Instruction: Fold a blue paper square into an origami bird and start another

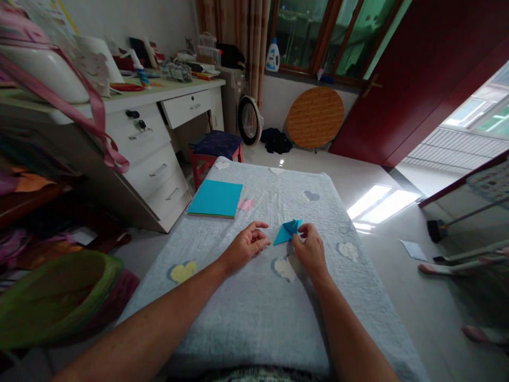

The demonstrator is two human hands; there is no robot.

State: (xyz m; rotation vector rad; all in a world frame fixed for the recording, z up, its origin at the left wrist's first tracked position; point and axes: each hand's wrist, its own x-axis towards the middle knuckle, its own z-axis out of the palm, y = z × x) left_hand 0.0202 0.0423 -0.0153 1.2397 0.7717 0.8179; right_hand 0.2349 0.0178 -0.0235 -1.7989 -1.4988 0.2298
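A small piece of folded blue origami paper (284, 233) lies on the cloth-covered table (254, 302), with a darker flap standing up on its top. My right hand (310, 248) pinches its right side between thumb and fingers. Just left of the paper, my left hand (249, 245) hovers low with curled fingers apart, holding nothing and not touching the paper. Farther back on the left rests a flat stack of square blue paper (217, 198), with other-coloured edges showing beneath the top sheet.
A stool (217, 143) stands beyond the table's far left corner, near a white desk (139, 138) with drawers. At the lower left is a green-rimmed bin (107, 270). A round wooden tabletop (316, 116) leans on the back wall beside a red door (397, 79).
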